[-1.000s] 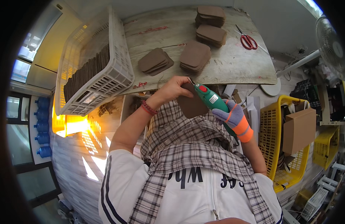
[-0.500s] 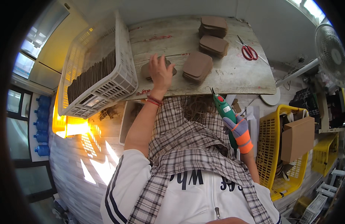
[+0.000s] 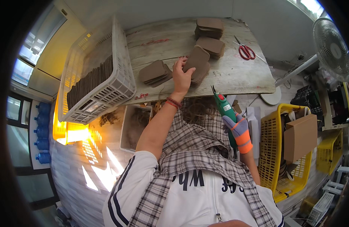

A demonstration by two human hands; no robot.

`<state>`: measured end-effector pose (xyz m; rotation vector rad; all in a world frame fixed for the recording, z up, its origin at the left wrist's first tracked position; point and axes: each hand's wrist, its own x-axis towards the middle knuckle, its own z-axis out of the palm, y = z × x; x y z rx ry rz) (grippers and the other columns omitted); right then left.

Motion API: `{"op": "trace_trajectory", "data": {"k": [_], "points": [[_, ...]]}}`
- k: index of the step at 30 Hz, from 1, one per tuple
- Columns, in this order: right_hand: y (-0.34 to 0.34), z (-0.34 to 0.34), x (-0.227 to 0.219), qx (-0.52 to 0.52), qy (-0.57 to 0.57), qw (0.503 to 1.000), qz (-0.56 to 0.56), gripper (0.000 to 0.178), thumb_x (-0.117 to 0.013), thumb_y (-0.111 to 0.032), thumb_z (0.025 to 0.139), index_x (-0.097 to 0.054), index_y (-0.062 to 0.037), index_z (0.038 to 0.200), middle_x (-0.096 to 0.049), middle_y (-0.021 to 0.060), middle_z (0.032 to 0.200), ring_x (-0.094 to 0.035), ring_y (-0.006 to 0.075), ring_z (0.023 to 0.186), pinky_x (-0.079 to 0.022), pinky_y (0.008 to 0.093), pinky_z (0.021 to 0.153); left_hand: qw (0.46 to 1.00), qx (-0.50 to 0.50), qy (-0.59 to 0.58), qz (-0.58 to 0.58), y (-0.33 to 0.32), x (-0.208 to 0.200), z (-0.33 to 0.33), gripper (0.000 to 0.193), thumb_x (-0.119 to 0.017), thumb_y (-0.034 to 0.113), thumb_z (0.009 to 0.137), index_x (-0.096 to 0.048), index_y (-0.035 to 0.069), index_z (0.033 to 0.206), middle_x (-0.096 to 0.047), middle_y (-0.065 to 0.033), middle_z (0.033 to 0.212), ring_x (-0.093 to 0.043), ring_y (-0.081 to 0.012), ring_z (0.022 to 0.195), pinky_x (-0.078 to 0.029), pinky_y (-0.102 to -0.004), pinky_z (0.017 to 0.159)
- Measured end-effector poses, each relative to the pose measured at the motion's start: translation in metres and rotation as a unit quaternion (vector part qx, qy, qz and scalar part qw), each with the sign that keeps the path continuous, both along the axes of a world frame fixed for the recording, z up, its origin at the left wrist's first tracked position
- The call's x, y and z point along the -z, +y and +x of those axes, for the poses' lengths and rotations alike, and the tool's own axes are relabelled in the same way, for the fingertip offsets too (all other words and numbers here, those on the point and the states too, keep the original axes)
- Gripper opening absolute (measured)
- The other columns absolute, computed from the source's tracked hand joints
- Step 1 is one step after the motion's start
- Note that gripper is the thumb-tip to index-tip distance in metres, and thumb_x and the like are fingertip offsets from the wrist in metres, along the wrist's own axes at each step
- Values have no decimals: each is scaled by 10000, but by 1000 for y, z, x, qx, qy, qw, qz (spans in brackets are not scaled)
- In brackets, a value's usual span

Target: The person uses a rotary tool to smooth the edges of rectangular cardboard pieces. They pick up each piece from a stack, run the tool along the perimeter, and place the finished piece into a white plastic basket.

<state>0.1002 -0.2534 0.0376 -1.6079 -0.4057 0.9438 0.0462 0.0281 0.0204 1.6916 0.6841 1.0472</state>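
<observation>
The brown pad (image 3: 196, 57) projects forward and right from the left grip (image 3: 181, 78).

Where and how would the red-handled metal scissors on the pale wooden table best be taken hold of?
Probably by the red loop handles, coming from the person's near side: the red-handled metal scissors lie on the pale wooden table with their loops toward the person and their blades pointing away, toward the far edge.
</observation>
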Motion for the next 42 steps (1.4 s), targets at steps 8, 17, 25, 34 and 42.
{"op": "trace_trajectory", "data": {"k": [8,17,25,34,42], "points": [[19,-4,-23,61,-30,996,53,356,-712,-218,807,-560,1,1043,-592,17,677,-539,70,542,-414,202,480,790,112,-395,-456,-46,-43,4,302,-610,-16,835,-512,48,1113,-579,-91,1131,-569,-238,1029,-482,-368,915],[29,-9,-29,78,-30,993,83,366,-722,-212,802,-560,-1,1053,-589,8,678,-522,55,544,-401,194,482,675,172,-487,-527,-55,-26,24,361,-597,-8,840,-508,55,1185,-566,-84,1190,-541,-247,1103,-453,-379,976],[30,-10,-37,82,-23,993,85,349,-718,-198,805,-560,1,1044,-597,13,700,-538,62,551,-417,197,482,645,172,-505,-547,-68,-18,27,396,-595,-10,841,-491,69,1214,-553,-80,1212,-525,-257,1132,-445,-385,989],[34,-3,-45,107,-42,988,104,297,-713,-198,807,-582,-1,986,-601,22,658,-544,76,521,-420,201,478,653,165,-446,-590,-96,-22,23,376,-573,16,865,-459,72,1218,-543,-95,1218,-512,-254,1151,-424,-406,1010],[32,8,-55,121,-36,985,116,289,-713,-201,805,-580,-9,974,-601,30,650,-548,83,517,-419,211,475,691,226,-394,-562,-110,-12,14,381,-566,13,867,-464,75,1228,-539,-72,1229,-519,-242,1139,-422,-395,1002]]}}
